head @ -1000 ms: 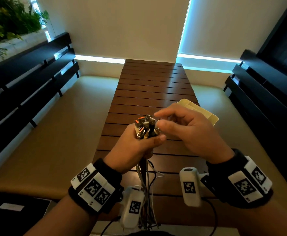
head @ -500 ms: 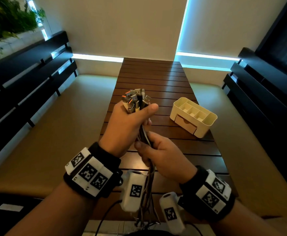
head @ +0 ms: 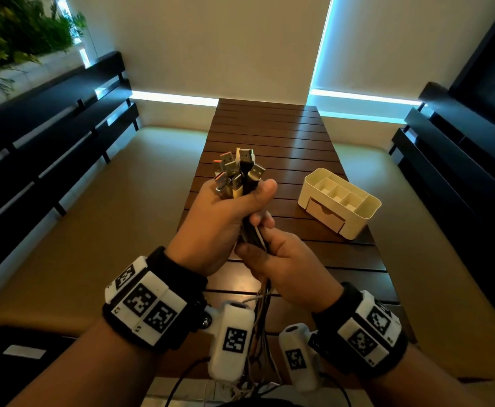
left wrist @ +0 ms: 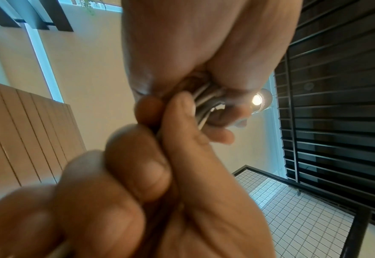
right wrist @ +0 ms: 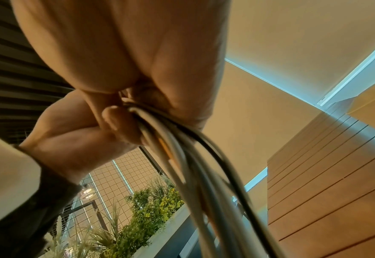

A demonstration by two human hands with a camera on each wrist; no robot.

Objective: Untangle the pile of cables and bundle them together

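A person's left hand (head: 219,221) clasps a bundle of cables (head: 236,174) upright, plugs topmost; the right hand (head: 287,265) grips the strands just below, above the table (head: 269,133).

Both forearms are bare. Each wrist wears a broad black band (head: 164,292) carrying white blocks printed with black square code markers; 3 markers show on the left band, 2 on the right band (head: 366,333). A white capsule-shaped camera (head: 231,339), also marked, hangs inside each wrist, with thin black leads trailing below.
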